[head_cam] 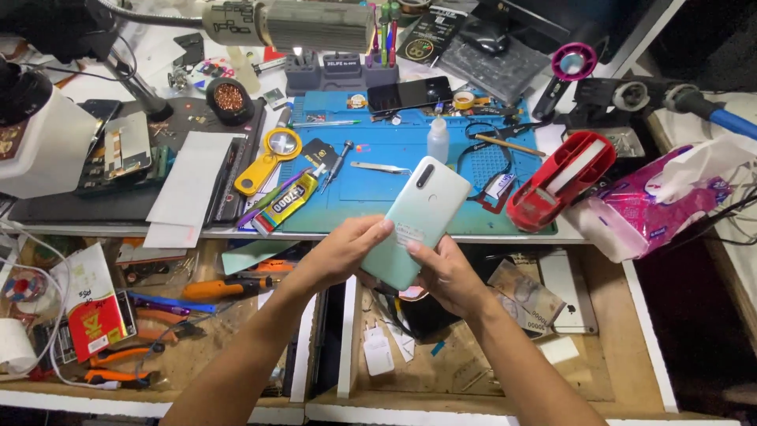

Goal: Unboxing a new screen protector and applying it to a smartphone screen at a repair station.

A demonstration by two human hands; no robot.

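Phone (418, 221) tilting back-side up between both hands, hovering just past the front edge of the workbench (552, 237), above the open drawer (473, 371). Left hand (343, 252) clasping its lower left side, fingers curling around the edge; right hand (445, 276) cupping the bottom corner from beneath, thumb pressing on the back. Both grips closing firmly around the phone.

Little open room showing on the bench: blue mat (394, 166) filling the middle up to the front edge, crowding with tools. Glue tube (285, 203) lying near the mat's front left corner, yellow label with black ends. Tweezers (380, 167) resting flat mid-mat, thin shiny metal. Small white bottle (438, 140) standing upright just beyond the phone's top. Black phone (408, 94) lying along the mat's far edge.

Red tape dispenser (561, 180), glossy plastic, sitting at the mat's right edge. Pink tissue pack (654, 203), crinkling soft wrap, hanging over the bench's right front corner with white tissue sticking out. Yellow magnifier (270, 158) lying by the mat's left edge. White sheet (193, 177) covering part of the dark pad on the left.

Below, a red and white box (93, 304) leaning in the left drawer near orange-handled pliers (225, 288).
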